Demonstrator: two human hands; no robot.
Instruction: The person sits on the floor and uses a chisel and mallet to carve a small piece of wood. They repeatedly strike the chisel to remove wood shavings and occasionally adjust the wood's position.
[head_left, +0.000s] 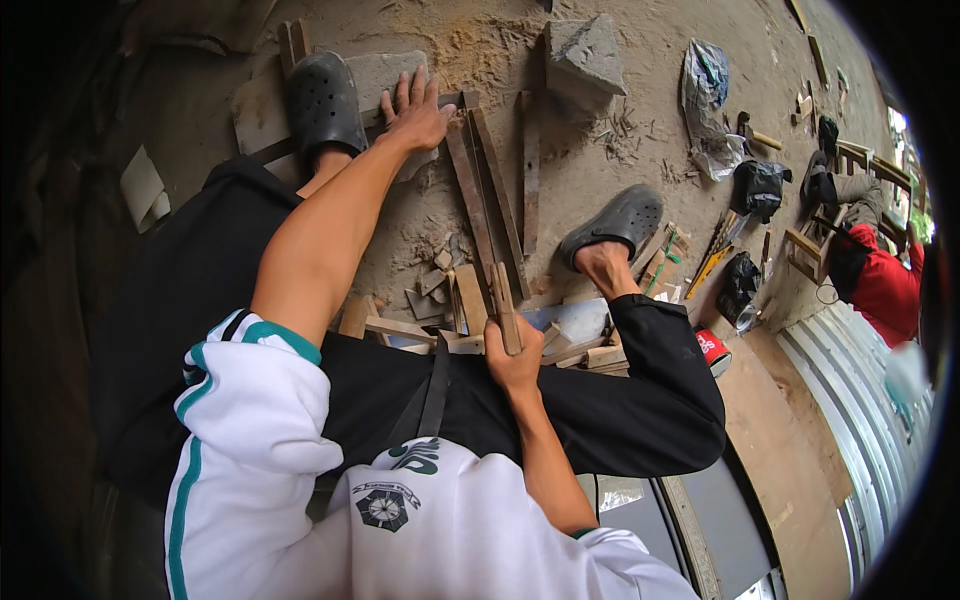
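Fingers point(403, 92) fan apart on the left hand point(418, 125), which rests palm down at 11 o'clock on a dark flat bar point(462, 99). The bar lies over a grey slab point(385, 72), and the left shoe point(326, 105), black and dotted with holes, crosses it just beside that hand. The right hand point(516, 358) — close to the centre, toward 5 o'clock — is curled around a pale wooden piece point(506, 308) whose end points to 12. Two long brown strips point(468, 180) make a narrow V between the hands; whether they join the held piece cannot be told. A third strip point(530, 175) lies near them, toward 12 to 1. Wood offcuts point(468, 300) are scattered at the right hand's 10 to 11 o'clock. Out at 1 o'clock sits a grey block point(585, 55); at 2 are the right shoe point(615, 220) and, farther off, a hammer point(765, 140). A yellow-and-grey tool point(708, 270) lies at 3 — beyond it, near the rim, is a person in red point(893, 295).
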